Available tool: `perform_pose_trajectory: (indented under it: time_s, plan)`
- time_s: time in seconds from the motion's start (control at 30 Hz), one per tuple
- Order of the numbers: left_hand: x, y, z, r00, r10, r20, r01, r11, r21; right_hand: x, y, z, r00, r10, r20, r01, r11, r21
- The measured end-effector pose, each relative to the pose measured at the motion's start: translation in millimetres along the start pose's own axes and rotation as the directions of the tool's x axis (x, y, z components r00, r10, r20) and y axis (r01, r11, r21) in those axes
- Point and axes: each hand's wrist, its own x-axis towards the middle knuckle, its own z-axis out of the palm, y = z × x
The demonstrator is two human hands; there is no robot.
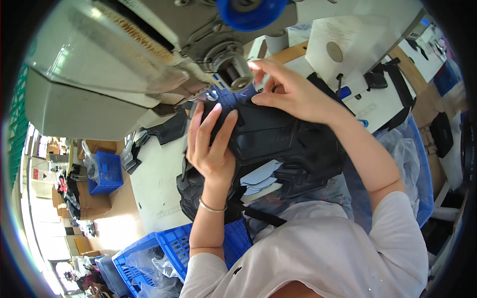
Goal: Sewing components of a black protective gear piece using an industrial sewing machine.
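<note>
A large sewing machine [149,74] overhangs a bulky black sewn piece [263,134] with several panels, perhaps a bag. At its far edge, a dark blue part [231,99] lies beside the machine's needle area. My left hand [211,144] rests on the black piece, fingers spread and stretched toward the blue part. My right hand [288,92] is just right of a round metal machine part [231,69]. Its index finger reaches up by that part, and the thumb lies apart near the black material. I see nothing clearly held; the other fingers are curled and partly hidden.
Light blue cloth pieces [261,178] lie near the black piece on the white table [159,174]. A blue crate [169,248] with clear plastic stands at lower left, another blue crate [107,171] farther off. A plastic-lined blue bin [420,169] is at right.
</note>
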Motion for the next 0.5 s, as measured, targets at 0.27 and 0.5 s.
perform_pose_trajectory:
  time_s: [0.27, 0.5]
  plan:
    - [-24.4, 26.7, -46.3, 0.969, 0.048, 0.242, -0.060, 0.997, 0.045, -72.5, -32.0, 29.0, 0.870, 0.479, 0.118, -0.491, 0.818, 0.300]
    - [-72.3, 60.7, -65.9, 0.920, -0.234, 0.315, 0.199, 0.970, 0.138, -122.6, -7.3, -21.0, 0.774, 0.480, -0.412, -0.579, 0.801, -0.155]
